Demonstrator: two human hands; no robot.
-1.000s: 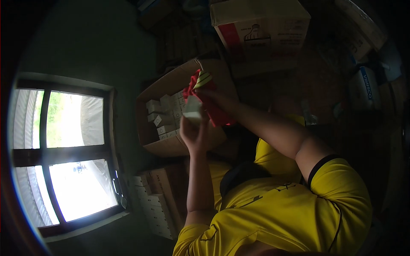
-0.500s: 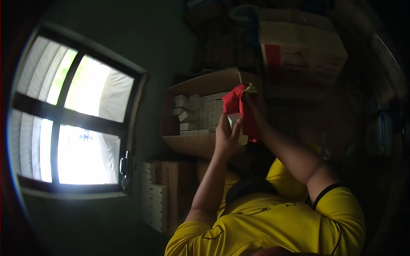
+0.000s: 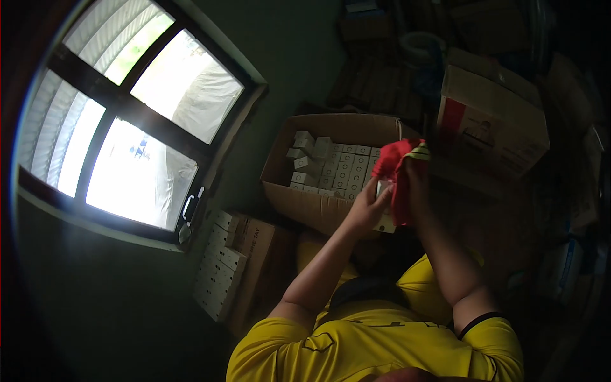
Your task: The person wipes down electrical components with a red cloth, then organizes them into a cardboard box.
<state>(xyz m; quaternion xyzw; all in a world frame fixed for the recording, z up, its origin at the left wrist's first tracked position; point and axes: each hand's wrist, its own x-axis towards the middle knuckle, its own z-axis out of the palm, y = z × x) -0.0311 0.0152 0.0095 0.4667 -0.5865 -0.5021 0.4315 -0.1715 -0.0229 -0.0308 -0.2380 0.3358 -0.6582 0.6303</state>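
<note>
In front of my body, my left hand is closed around a small white box, its fingers against the side. A red cloth with a yellowish-green edge is gripped in my right hand and lies against that box. Below the fingers, a pale flat piece shows, too dim to name. Just beyond my hands stands an open cardboard carton, holding rows of small white boxes. Several at its left side sit higher and unevenly.
A bright window fills the left wall. Below it, white boxes are stacked beside a brown carton. A large carton with a red panel stands at the right, near a pale ring-shaped object.
The camera view has turned, so the window looks more tilted and the carton and hands sit further right. Both hands keep hold of the box and the cloth.
</note>
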